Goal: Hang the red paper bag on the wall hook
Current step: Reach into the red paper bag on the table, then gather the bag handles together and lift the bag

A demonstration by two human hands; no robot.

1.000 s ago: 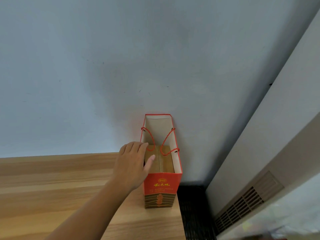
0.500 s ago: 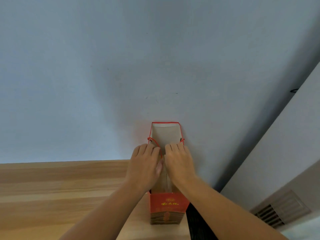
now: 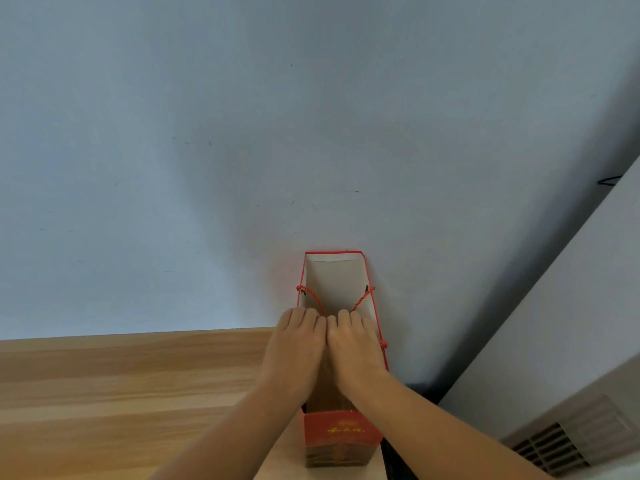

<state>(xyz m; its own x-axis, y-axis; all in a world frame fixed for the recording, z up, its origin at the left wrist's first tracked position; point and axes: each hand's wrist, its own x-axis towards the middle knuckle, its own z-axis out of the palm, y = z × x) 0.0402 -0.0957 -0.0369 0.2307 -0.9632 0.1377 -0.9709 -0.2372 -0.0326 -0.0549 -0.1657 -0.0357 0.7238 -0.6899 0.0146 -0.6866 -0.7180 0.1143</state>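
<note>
Fingers (image 3: 341, 320) of both hands are seen reaching into the open top of the red paper bag (image 3: 341, 434), knuckles up, tips curled down out of sight inside the mouth. The fingers of each hand are held together, side by side, and the two hands touch along their inner edges.

The left hand (image 3: 294, 351) is laid over the bag's left rim; the right hand (image 3: 356, 351) covers the right part of the opening and meets the right rim. Whether the fingertips are pinched on anything cannot be told, as they are hidden. Two red twisted cord handles (image 3: 362, 299) are seen running from the bag's side walls down towards the fingers; contact with the cords is not clearly shown.

Gold characters are printed on the red near panel of the bag, under a small gold emblem; they are too blurred to be read. Below them a darker brown band with a figure is visible.

The bag is stood upright on the right end of a wooden table (image 3: 121, 393), its far side against a pale blue-grey wall (image 3: 242, 133). A white unit with a louvred vent (image 3: 550, 448) is seen at lower right.
</note>
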